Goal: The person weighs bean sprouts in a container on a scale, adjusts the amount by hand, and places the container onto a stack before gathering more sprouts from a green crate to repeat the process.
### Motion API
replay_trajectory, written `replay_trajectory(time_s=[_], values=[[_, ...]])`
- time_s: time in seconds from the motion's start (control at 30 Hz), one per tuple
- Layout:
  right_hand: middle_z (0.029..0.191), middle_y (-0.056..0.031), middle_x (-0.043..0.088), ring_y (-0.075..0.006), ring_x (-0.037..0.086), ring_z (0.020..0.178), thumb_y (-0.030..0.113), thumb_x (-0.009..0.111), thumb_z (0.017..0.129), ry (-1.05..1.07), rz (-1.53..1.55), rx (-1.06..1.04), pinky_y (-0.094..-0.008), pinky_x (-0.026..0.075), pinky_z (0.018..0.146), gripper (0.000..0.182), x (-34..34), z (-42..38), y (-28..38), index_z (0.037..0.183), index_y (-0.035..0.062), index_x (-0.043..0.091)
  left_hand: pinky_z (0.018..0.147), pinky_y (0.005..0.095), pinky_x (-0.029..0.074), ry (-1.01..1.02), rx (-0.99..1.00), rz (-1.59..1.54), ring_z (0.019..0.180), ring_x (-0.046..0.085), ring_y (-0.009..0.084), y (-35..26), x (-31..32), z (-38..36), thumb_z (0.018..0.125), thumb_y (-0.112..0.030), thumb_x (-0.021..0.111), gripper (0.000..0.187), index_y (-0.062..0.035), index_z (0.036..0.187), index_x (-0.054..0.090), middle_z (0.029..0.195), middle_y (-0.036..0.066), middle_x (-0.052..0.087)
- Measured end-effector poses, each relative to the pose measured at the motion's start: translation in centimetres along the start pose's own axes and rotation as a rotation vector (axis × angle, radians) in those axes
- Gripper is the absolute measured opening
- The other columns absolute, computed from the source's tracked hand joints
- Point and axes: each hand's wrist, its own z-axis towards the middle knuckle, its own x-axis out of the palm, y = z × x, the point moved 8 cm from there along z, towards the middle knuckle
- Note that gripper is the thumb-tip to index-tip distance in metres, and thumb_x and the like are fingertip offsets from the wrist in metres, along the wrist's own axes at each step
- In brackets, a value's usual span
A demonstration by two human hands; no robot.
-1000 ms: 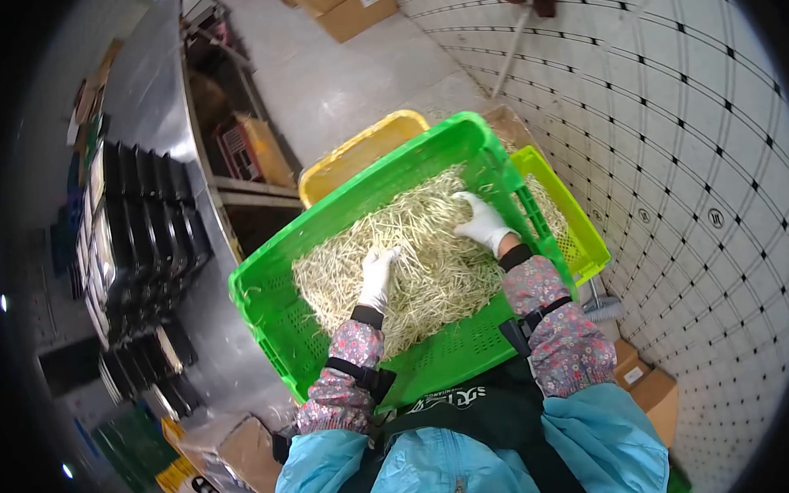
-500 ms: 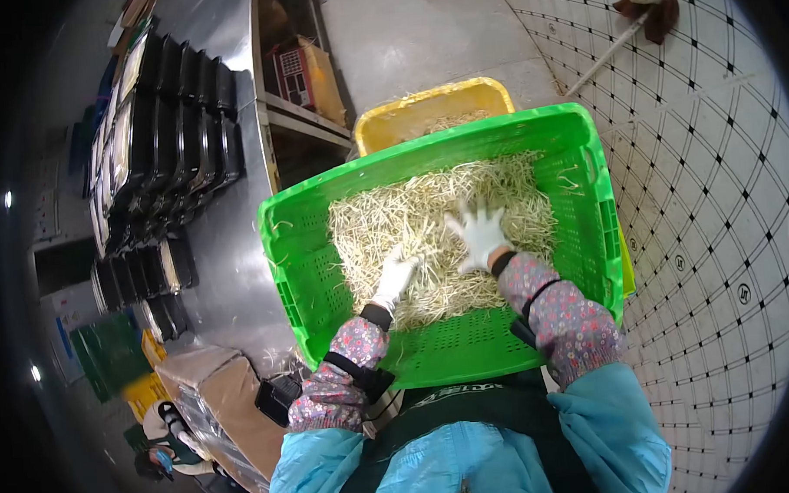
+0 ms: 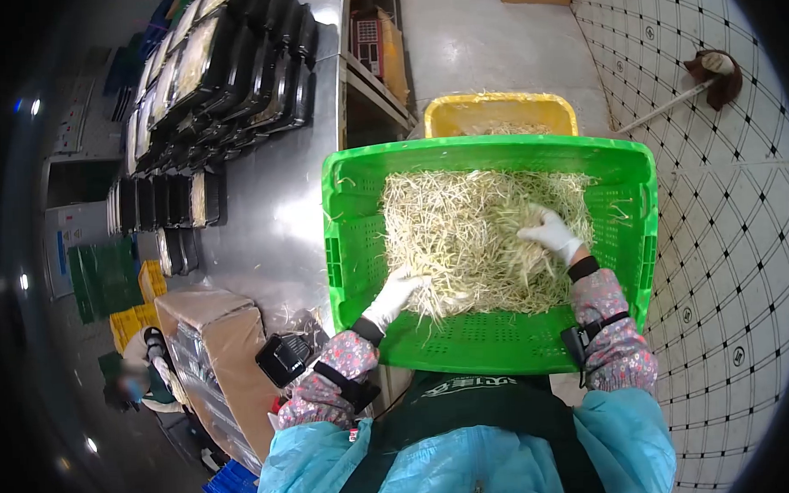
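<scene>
Pale bean sprouts (image 3: 454,218) fill much of a green perforated plastic crate (image 3: 494,352). My left hand (image 3: 395,300), in a white glove, is closed on some sprouts near the crate's left front corner. Over the right half of the pile, my gloved right hand (image 3: 552,232) has its fingers curled around a loose bunch of sprouts. Part of that bunch hangs below the hand and is slightly blurred. The fingertips of both hands are partly hidden among the strands.
Behind the crate stands a yellow bin (image 3: 438,116) with more sprouts. A steel table (image 3: 276,207) on the left bears stacked black trays (image 3: 262,64) and an empty black tray (image 3: 283,362). Near a cardboard box (image 3: 210,322) is another person (image 3: 151,368). A long-handled tool (image 3: 668,108) lies right.
My right hand has gone from spread fingers on the pile to curled around sprouts. My left hand is now nearer the crate's left side. The camera view has shifted.
</scene>
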Motion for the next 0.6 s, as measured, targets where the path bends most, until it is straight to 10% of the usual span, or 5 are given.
replay_trajectory(time_s=[0.23, 0.43, 0.6], values=[[0.154, -0.0193, 0.033, -0.0326, 0.036, 0.14, 0.029, 0.075, 0.081, 0.311, -0.498, -0.429, -0.0405, 0.03, 0.115, 0.083, 11.7, 3.3, 4.2, 0.15, 0.007, 0.035, 0.103, 0.0303, 0.043, -0.07, 0.395, 0.206, 0.119, 0.056, 0.018, -3.4, -2.1, 1.3, 0.091, 0.002, 0.059, 0.048, 0.0017, 0.138, 0.049, 0.132, 0.01, 0.06], [0.152, -0.0171, 0.039, -0.0332, 0.036, 0.14, 0.044, 0.064, 0.088, -0.166, -0.784, -0.043, -0.039, 0.032, 0.114, 0.069, 6.6, 10.4, 4.0, 0.147, 0.0185, 0.042, 0.117, 0.0467, 0.024, -0.584, 0.585, 1.01, 0.14, 0.029, 0.0416, -10.0, -4.3, 8.9, 0.085, -0.033, 0.07, 0.075, -0.0048, 0.147, 0.037, 0.15, 0.027, 0.033], [0.156, -0.018, 0.031, -0.0378, 0.028, 0.144, 0.06, 0.052, 0.091, -0.332, -0.982, 0.102, -0.0477, 0.03, 0.115, 0.072, 9.5, 10.7, 1.4, 0.149, 0.0195, 0.038, 0.107, 0.0507, 0.038, -0.651, 0.45, 1.235, 0.133, 0.036, 0.0467, -9.9, -3.3, 13.6, 0.08, -0.055, 0.067, 0.087, -0.0084, 0.147, 0.038, 0.15, 0.025, 0.035]])
